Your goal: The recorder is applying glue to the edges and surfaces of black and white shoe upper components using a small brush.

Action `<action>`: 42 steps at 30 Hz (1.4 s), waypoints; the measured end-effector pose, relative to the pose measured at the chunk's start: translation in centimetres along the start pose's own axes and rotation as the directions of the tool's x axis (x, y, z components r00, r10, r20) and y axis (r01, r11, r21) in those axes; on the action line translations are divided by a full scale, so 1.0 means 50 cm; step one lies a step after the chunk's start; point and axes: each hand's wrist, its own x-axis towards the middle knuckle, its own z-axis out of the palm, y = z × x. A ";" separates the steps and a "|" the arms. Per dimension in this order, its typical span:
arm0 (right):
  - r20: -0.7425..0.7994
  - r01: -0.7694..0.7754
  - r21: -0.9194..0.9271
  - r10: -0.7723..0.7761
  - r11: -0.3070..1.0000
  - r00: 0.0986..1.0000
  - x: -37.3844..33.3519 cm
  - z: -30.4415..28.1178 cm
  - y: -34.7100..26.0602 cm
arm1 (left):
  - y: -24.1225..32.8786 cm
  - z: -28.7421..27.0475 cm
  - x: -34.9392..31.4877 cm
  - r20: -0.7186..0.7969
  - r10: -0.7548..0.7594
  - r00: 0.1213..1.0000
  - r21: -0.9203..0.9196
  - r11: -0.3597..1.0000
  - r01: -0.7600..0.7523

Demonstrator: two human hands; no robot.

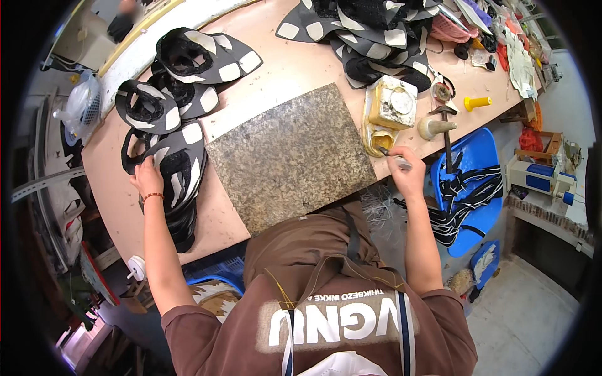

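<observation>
My left hand [149, 177] is on a pile of black-and-white checked shoe uppers [185, 135] with fuzzy black lining, its fingers closed on the edge of one. More uppers [204, 56] lie stacked beyond it. At the right, my right hand [407, 174] grips the pale handle of a brush [400, 162]. Its end reaches into the yellow, glue-crusted mouth [380, 139] of a glue pot [394, 103]; the bristles are hidden there. Between my hands lies a mottled grey-brown board [291, 156] at the table's near edge.
Another heap of checked uppers [376, 37] lies at the far side. Right of the glue pot are a hammer [446, 135], a pale cone-shaped object [436, 128] and a yellow spool [478, 103]. A blue basin [473, 188] holding striped straps stands beside the table.
</observation>
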 end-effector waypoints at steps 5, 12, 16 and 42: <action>-0.009 -0.234 0.137 0.237 0.963 0.971 -0.030 -0.033 0.041 | 0.037 -0.147 -0.018 -0.317 -0.004 0.949 -0.451 0.880 -0.147; 0.169 -0.283 0.913 0.357 0.294 0.918 -0.023 -0.029 0.042 | 0.205 -0.305 -0.113 -0.211 0.282 0.936 -0.731 0.590 -0.343; 0.189 -0.249 0.951 0.295 0.183 0.937 0.010 -0.010 0.000 | 0.281 -0.258 -0.148 -0.354 0.317 0.880 -0.746 0.472 -0.470; 0.273 -0.230 0.959 0.319 -0.167 0.907 0.026 0.033 -0.036 | 0.326 -0.033 -0.093 -0.034 0.303 0.952 -0.925 0.351 -0.145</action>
